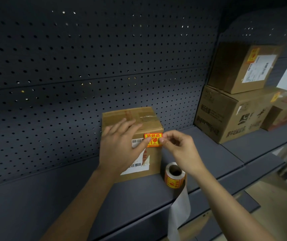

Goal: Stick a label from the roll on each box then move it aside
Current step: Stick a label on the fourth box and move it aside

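As two hands [120, 146] [181, 146] hold one label [154, 136], one roll [174, 179], four boxes [144, 117] [233, 72] [226, 117] [286, 117]

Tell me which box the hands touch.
The small box beside the label roll: the left hand presses it, the right hand pinches its label. The stacked boxes are untouched.

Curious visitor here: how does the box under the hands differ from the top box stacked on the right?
The near box stands directly on the shelf; the top box sits on a larger carton. The near box's red label is pinched by the right hand; the top box's sticker lies flat, untouched. Both are brown cardboard with white shipping slips.
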The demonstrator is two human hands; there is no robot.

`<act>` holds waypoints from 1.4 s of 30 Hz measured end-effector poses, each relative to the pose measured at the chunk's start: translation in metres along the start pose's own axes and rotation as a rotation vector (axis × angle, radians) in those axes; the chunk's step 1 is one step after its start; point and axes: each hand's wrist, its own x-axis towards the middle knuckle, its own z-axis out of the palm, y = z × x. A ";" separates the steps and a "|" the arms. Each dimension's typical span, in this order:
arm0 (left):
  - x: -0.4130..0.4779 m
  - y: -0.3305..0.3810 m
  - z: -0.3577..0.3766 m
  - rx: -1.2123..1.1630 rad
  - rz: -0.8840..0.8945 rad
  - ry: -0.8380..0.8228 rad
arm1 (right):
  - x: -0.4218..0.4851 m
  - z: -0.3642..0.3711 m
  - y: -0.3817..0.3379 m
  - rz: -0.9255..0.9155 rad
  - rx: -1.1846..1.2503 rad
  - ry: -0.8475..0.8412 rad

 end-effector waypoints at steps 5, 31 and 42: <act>0.004 0.000 0.004 0.032 -0.017 0.036 | 0.003 0.003 0.001 0.010 -0.006 0.022; 0.008 0.000 0.005 0.003 -0.045 0.063 | 0.002 -0.017 0.000 0.017 -0.145 0.135; 0.008 0.002 0.010 0.030 -0.046 0.090 | 0.022 -0.006 -0.007 -0.278 -0.417 0.032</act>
